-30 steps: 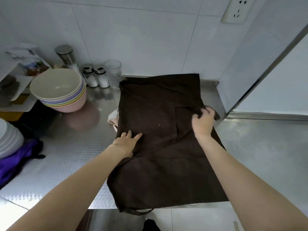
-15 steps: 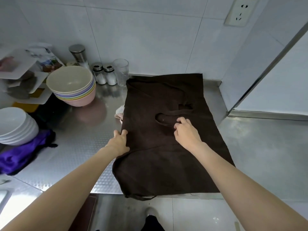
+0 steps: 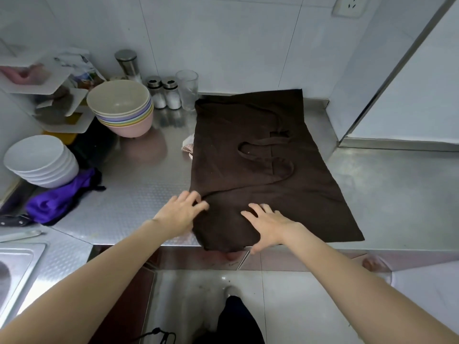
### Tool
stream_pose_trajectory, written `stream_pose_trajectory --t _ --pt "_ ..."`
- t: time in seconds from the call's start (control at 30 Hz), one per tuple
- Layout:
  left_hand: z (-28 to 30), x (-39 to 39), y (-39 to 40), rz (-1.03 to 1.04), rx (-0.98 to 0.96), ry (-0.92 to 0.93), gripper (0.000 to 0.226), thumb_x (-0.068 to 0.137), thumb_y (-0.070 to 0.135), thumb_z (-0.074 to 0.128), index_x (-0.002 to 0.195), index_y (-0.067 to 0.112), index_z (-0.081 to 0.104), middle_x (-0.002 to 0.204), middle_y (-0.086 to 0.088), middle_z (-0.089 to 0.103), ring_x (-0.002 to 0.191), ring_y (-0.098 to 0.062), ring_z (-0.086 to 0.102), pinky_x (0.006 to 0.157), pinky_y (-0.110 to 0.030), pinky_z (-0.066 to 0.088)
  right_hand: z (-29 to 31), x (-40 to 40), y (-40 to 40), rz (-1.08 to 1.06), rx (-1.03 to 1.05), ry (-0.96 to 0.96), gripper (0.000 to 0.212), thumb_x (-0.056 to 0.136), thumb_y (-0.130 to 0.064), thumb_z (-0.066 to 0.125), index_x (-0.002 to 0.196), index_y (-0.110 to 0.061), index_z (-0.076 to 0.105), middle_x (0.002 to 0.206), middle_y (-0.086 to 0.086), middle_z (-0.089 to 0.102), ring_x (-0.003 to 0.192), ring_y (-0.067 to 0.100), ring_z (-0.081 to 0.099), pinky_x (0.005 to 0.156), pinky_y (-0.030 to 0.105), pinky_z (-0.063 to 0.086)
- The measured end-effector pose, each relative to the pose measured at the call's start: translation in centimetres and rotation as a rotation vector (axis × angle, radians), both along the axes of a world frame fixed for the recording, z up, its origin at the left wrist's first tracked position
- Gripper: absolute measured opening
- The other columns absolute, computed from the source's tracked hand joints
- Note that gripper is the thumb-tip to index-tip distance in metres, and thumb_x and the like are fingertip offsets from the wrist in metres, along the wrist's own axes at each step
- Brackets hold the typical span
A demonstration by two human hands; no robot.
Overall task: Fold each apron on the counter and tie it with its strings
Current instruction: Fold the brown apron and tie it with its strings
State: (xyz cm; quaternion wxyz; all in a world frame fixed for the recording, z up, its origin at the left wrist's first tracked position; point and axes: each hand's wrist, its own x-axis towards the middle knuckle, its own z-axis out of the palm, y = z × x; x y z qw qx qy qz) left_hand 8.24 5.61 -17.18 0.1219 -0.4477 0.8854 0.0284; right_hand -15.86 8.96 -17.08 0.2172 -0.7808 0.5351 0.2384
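A: How will the apron [image 3: 263, 170] handle for us?

B: We judge it soft, light and limp; it will sag wherever it hangs free. It lies spread flat on the counter [image 3: 139, 184], its near corner drooping over the front edge, with its strings [image 3: 267, 155] looped loosely on top.

A: And our grips?

B: Our left hand [image 3: 180, 212] sits at the apron's left edge, fingers curled, but blur keeps us from telling whether they pinch cloth. Our right hand [image 3: 269, 225] lies released, fingers spread flat on the cloth by the front edge.

A: Where should we take hold?

B: At the hem corners, we think, and keep the strings free for tying.

A: What's around, from the left?

B: White bowls [image 3: 41, 161], a purple cloth [image 3: 58, 201], coloured bowls [image 3: 123, 109], shakers [image 3: 164, 95] and a glass [image 3: 187, 89] just beside the apron's far corner. Something pale [image 3: 188, 146] peeks from under the left edge. A careless lift could knock the glass.
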Motion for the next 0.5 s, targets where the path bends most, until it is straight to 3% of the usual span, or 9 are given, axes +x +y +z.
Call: stream_pose_trajectory --t 0.07,0.13,0.23,0.33,0.43,0.5 --pt "-0.4 0.1 1.6 -0.160 0.089 -0.018 0.056 0.086 0.029 0.051 0.138 0.029 0.030 0.137 -0.001 0.028 0.121 -0.022 0.036 0.097 -0.030 0.037 -0.6 0.6 1.0 0.021 -0.011 0.098 0.104 0.079 -0.034 0.071 0.151 -0.018 -0.003 0.157 0.010 -0.012 0.144 0.036 -0.004 0.111 0.053 0.022" --pt "-1.3 -0.1 2.6 -0.144 0.173 -0.079 0.059 0.084 0.030 0.055 0.137 0.027 0.028 0.136 -0.001 0.026 0.118 -0.020 0.037 0.095 -0.029 0.041 -1.1 1.1 1.7 0.034 -0.078 0.155 0.099 0.085 -0.024 0.067 0.150 -0.017 -0.007 0.157 0.011 -0.013 0.144 0.037 -0.004 0.111 0.052 0.025" --pt "-2.2 -0.6 3.1 -0.115 0.104 -0.087 0.038 0.091 0.031 0.049 0.127 0.020 0.041 0.129 -0.002 0.037 0.115 -0.019 0.044 0.093 -0.030 0.040 -1.3 1.1 2.2 0.021 -0.120 0.142 0.090 0.088 -0.017 0.062 0.150 -0.017 -0.003 0.157 0.009 -0.008 0.144 0.036 0.001 0.110 0.049 0.030" --pt "-1.7 -0.7 2.7 -0.043 0.204 0.064 0.025 0.094 0.028 0.046 0.113 0.013 0.052 0.115 -0.005 0.052 0.108 -0.022 0.051 0.088 -0.030 0.040 -0.7 0.6 2.4 -0.004 -0.087 0.076 0.079 0.091 -0.021 0.057 0.151 -0.019 0.004 0.158 0.005 -0.004 0.145 0.032 0.003 0.109 0.046 0.031" --pt "1.1 -0.9 1.6 0.118 0.329 0.308 0.015 0.093 0.020 0.048 0.101 0.007 0.052 0.096 -0.014 0.062 0.091 -0.031 0.059 0.074 -0.032 0.040 0.8 0.4 2.0 -0.097 -0.058 -0.019 0.061 0.093 -0.018 0.049 0.148 -0.015 0.023 0.156 0.006 0.018 0.140 0.031 0.025 0.107 0.041 0.035" --pt "3.2 -0.8 0.2 0.257 0.415 0.438 0.009 0.095 0.018 0.047 0.090 0.011 0.048 0.077 -0.009 0.057 0.075 -0.026 0.053 0.064 -0.030 0.038 1.9 0.0 1.4 -0.157 -0.061 -0.016 0.044 0.090 -0.011 0.048 0.134 -0.009 0.044 0.136 0.013 0.046 0.118 0.034 0.050 0.092 0.039 0.046"
